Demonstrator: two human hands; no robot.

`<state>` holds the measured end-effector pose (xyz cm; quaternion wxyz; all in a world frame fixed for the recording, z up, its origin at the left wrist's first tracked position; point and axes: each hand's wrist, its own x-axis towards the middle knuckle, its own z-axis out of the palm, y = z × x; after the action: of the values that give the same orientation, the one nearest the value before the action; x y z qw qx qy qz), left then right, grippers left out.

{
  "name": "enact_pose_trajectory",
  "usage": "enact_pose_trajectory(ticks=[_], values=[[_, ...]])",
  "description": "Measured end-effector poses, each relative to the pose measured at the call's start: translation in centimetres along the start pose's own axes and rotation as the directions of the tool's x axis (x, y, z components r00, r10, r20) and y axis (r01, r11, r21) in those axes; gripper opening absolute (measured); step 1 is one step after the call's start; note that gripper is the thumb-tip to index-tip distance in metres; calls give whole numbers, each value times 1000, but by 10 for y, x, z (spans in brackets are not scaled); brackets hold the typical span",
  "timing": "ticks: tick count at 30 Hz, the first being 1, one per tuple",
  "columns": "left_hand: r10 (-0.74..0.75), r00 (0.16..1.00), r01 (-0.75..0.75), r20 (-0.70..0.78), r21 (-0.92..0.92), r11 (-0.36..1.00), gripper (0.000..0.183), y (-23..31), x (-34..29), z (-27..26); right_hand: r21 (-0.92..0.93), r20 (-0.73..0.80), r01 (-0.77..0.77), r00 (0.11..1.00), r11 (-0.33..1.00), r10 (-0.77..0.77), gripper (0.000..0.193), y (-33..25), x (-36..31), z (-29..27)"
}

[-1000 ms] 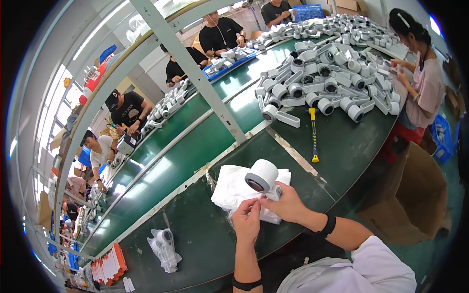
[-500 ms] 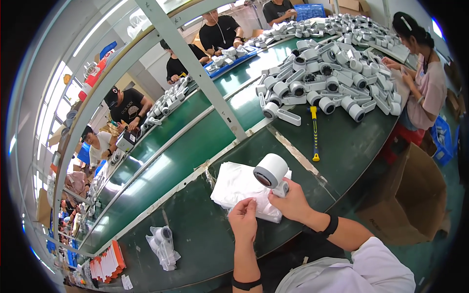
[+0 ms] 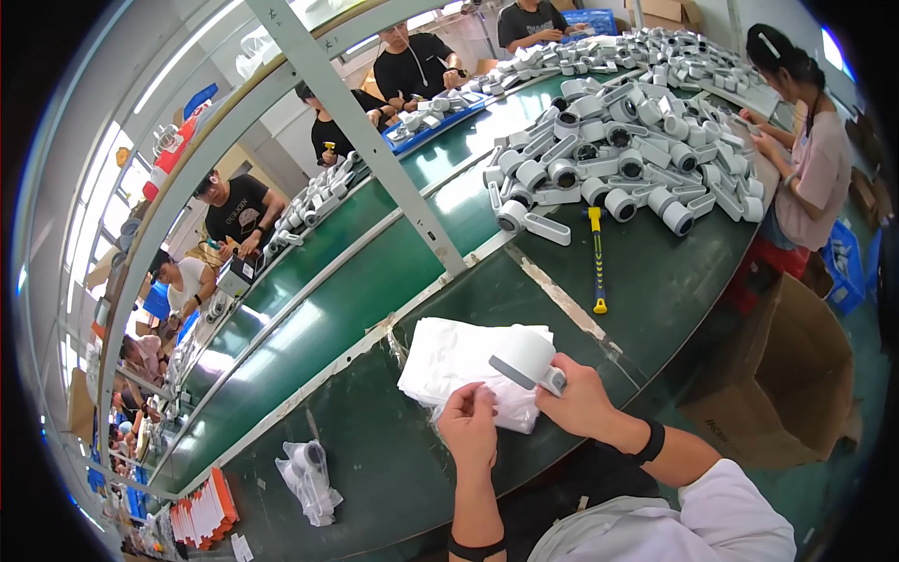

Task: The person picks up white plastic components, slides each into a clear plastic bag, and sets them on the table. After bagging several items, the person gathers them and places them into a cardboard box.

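My right hand (image 3: 578,401) grips the short handle of a white hair-dryer-like device (image 3: 526,354), which has a round barrel head and a grey rim. The device is tilted over a stack of thin white plastic bags (image 3: 440,356) on the green table. At the near edge of that stack, my left hand (image 3: 470,420) is closed, with thumb and fingers pinching the edge of a bag; the fingertips are partly hidden. To the left lies another such device in a clear bag (image 3: 309,480).
Beyond my hands lies a yellow-and-black hammer (image 3: 597,262). A large heap of similar white devices (image 3: 618,150) covers the far right of the table. A metal post (image 3: 375,140) rises ahead. An open cardboard box (image 3: 777,375) stands right. Several co-workers sit around the tables.
My right hand has shifted slightly right and down, turning the device so that its grey-rimmed face no longer faces me. My left hand stays at the bag stack's edge.
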<state>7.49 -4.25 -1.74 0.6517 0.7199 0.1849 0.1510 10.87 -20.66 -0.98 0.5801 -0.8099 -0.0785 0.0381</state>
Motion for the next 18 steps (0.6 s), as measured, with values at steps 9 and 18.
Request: enact_pose_trajectory(ticks=[9, 18], values=[[-25, 1000, 23, -10, -178, 984, 13, -6, -5, 5, 8, 322, -17, 947, 1000, 14, 38, -7, -24, -74], [20, 991, 6, 130, -192, 981, 15, 1, -8, 6, -243, 807, -133, 521, 961, 276, 101, -27, 3, -79]])
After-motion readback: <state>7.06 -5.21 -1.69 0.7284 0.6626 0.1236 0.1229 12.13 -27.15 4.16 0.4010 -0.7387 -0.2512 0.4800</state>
